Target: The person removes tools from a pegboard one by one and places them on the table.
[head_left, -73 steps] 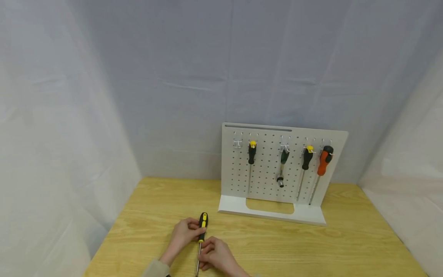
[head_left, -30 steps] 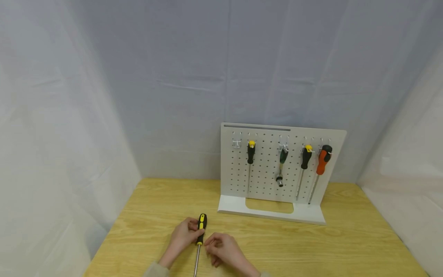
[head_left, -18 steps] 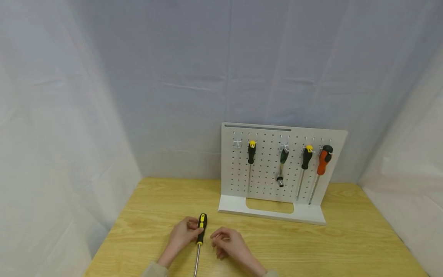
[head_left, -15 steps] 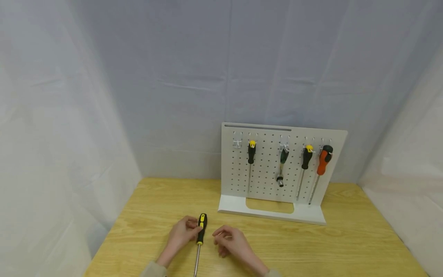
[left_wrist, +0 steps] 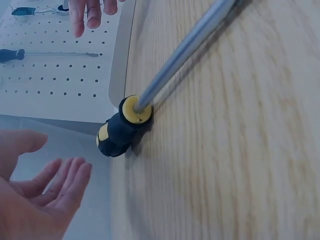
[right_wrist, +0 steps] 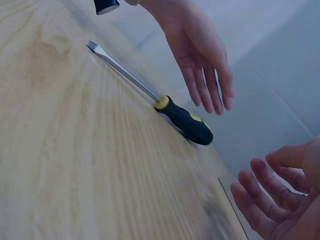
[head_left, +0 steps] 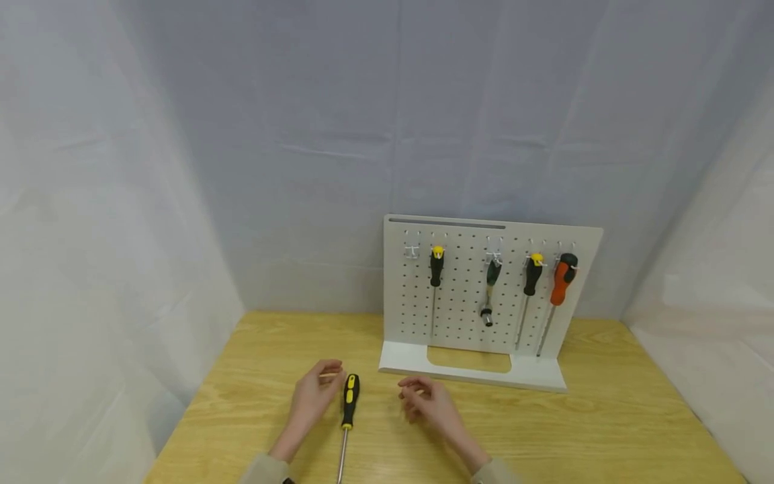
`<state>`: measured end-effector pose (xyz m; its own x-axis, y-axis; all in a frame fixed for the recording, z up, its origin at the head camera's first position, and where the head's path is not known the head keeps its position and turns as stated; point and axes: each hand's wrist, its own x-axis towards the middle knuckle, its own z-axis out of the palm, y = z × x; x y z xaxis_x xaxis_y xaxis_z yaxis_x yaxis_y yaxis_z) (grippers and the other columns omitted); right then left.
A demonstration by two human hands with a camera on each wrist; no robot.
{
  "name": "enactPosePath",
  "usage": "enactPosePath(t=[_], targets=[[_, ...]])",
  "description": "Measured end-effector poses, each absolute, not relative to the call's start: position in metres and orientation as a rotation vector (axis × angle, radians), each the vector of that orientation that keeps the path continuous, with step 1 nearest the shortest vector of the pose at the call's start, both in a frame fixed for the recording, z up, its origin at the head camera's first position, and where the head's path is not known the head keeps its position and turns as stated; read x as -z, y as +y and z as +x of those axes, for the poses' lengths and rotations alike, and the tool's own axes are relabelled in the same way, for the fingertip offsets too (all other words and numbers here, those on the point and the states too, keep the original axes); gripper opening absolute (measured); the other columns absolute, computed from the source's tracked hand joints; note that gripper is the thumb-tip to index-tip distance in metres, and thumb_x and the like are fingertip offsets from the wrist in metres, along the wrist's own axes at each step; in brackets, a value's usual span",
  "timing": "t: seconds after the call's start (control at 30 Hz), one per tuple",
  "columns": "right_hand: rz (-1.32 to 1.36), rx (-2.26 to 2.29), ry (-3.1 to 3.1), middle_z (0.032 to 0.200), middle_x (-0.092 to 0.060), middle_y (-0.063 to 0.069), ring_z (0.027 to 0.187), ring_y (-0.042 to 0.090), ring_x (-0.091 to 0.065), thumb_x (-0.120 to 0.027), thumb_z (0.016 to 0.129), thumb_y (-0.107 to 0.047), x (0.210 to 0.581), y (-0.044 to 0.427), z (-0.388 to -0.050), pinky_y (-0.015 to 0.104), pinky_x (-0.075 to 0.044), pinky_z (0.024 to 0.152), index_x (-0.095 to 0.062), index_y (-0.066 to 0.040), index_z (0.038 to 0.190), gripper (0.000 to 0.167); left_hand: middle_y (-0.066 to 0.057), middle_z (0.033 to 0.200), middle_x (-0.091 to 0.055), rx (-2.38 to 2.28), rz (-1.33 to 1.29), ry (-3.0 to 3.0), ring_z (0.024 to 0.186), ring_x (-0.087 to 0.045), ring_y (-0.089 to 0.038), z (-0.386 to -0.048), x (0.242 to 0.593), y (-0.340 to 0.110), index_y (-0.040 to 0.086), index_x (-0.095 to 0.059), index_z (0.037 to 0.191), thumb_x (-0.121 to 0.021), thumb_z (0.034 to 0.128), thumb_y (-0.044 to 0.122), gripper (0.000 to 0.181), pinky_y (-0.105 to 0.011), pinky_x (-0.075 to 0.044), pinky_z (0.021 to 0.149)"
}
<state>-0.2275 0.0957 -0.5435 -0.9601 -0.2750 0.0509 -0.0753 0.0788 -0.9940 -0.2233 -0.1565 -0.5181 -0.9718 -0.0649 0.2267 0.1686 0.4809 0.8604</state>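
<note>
A flat-blade screwdriver (head_left: 350, 401) with a black and yellow handle lies on the wooden table, its handle toward the pegboard; the right wrist view shows its whole steel shaft and flat tip. Just left of the handle is my left hand (head_left: 311, 400), fingers relaxed and apart from the tool. My right hand (head_left: 432, 405) hovers to the right of the screwdriver, fingers loosely bent around nothing. In the left wrist view the screwdriver handle (left_wrist: 120, 127) sits in front of my left hand (left_wrist: 42, 190), with a gap between them.
Behind the hands stands a white pegboard (head_left: 459, 309) on a flat base. On its hooks hang two black-and-yellow screwdrivers (head_left: 437, 269), a ratchet wrench (head_left: 491, 282) and an orange-handled screwdriver (head_left: 562, 281). A hook (head_left: 412, 251) at the far left bears nothing. White curtains enclose the table (head_left: 290, 336).
My left hand has let go of the screwdriver handle and moved slightly up and left. My right hand has left the shaft and moved right and toward the pegboard. The screwdriver stays on the table.
</note>
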Motion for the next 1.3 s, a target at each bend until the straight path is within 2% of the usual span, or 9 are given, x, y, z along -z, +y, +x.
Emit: enactPosePath(t=[0.17, 0.4, 0.53, 0.8, 1.03, 1.23, 1.3], targets=[[-0.305, 2.029, 2.290, 0.101, -0.071, 0.021, 0.082, 0.027, -0.069, -0.064, 0.099, -0.006, 0.536, 0.107, -0.235, 0.033, -0.062, 0.065, -0.065, 0.008, 0.116, 0.022, -0.019, 0.116, -0.071, 1.576, -0.120, -2.408, 0.103, -0.070, -0.034, -0.231, 0.516, -0.149, -0.002, -0.067, 0.120, -0.068, 0.0978, 0.012, 0.026, -0.036, -0.062, 0.086], [-0.249, 2.103, 2.380, 0.104, -0.070, 0.027, 0.087, 0.033, -0.070, -0.063, 0.099, -0.003, 0.531, 0.119, -0.245, 0.044, -0.063, 0.071, -0.065, 0.009, 0.117, 0.021, -0.019, 0.117, -0.071, 1.646, -0.200, -2.350, 0.105, -0.069, -0.036, -0.241, 0.509, -0.132, -0.002, -0.068, 0.119, -0.067, 0.0987, 0.012, 0.025, -0.035, -0.062, 0.086], [-0.192, 2.167, 2.386, 0.106, -0.070, 0.026, 0.090, 0.035, -0.071, -0.064, 0.098, -0.003, 0.528, 0.124, -0.254, 0.047, -0.063, 0.075, -0.064, 0.010, 0.120, 0.025, -0.019, 0.117, -0.071, 1.645, -0.254, -2.346, 0.105, -0.069, -0.036, -0.247, 0.502, -0.120, -0.002, -0.068, 0.119, -0.066, 0.0990, 0.013, 0.025, -0.036, -0.061, 0.087], [-0.147, 2.245, 2.422, 0.118, -0.066, 0.029, 0.100, 0.036, -0.068, -0.063, 0.100, -0.006, 0.519, 0.133, -0.272, 0.038, -0.063, 0.084, -0.059, 0.009, 0.128, 0.032, -0.019, 0.118, -0.071, 1.691, -0.352, -2.320, 0.107, -0.068, -0.036, -0.261, 0.486, -0.093, -0.001, -0.068, 0.120, -0.066, 0.0994, 0.014, 0.026, -0.041, -0.060, 0.090], [-0.117, 2.295, 2.505, 0.121, -0.067, 0.025, 0.108, 0.039, -0.066, -0.063, 0.100, -0.006, 0.511, 0.133, -0.287, 0.042, -0.060, 0.090, -0.060, 0.006, 0.130, 0.033, -0.016, 0.121, -0.070, 1.739, -0.387, -2.316, 0.110, -0.067, -0.033, -0.271, 0.475, -0.073, 0.000, -0.066, 0.124, -0.065, 0.1002, 0.016, 0.028, -0.038, -0.060, 0.093], [-0.077, 2.279, 2.591, 0.123, -0.068, 0.020, 0.110, 0.034, -0.066, -0.063, 0.101, -0.011, 0.506, 0.131, -0.299, 0.032, -0.060, 0.089, -0.063, 0.001, 0.130, 0.031, -0.016, 0.121, -0.070, 1.759, -0.421, -2.300, 0.110, -0.067, -0.032, -0.279, 0.470, -0.060, 0.000, -0.066, 0.124, -0.066, 0.0995, 0.016, 0.030, -0.038, -0.059, 0.094], [-0.076, 2.277, 2.611, 0.124, -0.068, 0.020, 0.111, 0.034, -0.066, -0.063, 0.101, -0.012, 0.505, 0.130, -0.302, 0.032, -0.059, 0.091, -0.063, 0.001, 0.130, 0.031, -0.017, 0.121, -0.070, 1.753, -0.439, -2.302, 0.110, -0.067, -0.033, -0.281, 0.468, -0.056, -0.001, -0.066, 0.124, -0.066, 0.0998, 0.017, 0.030, -0.039, -0.059, 0.093]])
